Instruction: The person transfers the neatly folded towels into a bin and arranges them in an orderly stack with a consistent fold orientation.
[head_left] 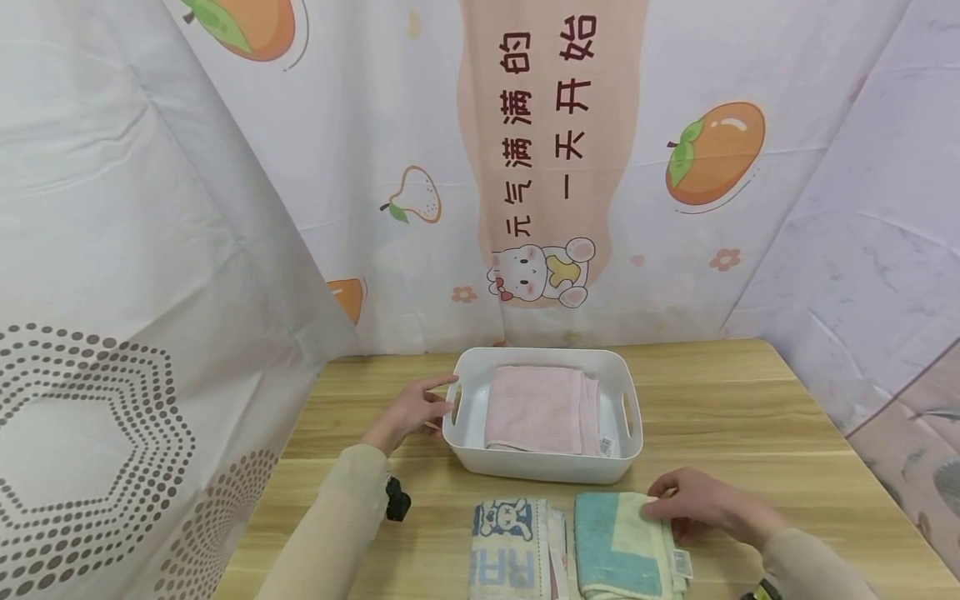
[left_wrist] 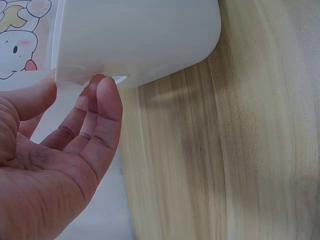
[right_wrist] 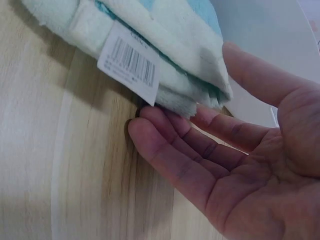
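A white plastic basket (head_left: 540, 467) with handle slots stands on the table, a folded pink towel (head_left: 534, 410) inside it. My left hand (head_left: 416, 410) grips its left end; in the left wrist view the thumb is at the rim and the fingertips (left_wrist: 107, 90) are by the handle slot. In front of the basket lies a folded teal and pale yellow towel (head_left: 611, 542). My right hand (head_left: 701, 504) pinches its right edge, thumb above and fingers below, near a white barcode label (right_wrist: 130, 62).
A folded blue and white towel (head_left: 504, 550) with a bear pattern lies left of the teal one. Wood-grain table (head_left: 705, 400) surrounds the basket. A printed curtain (head_left: 420, 275) hangs right behind the table's back edge, with more cloth at both sides.
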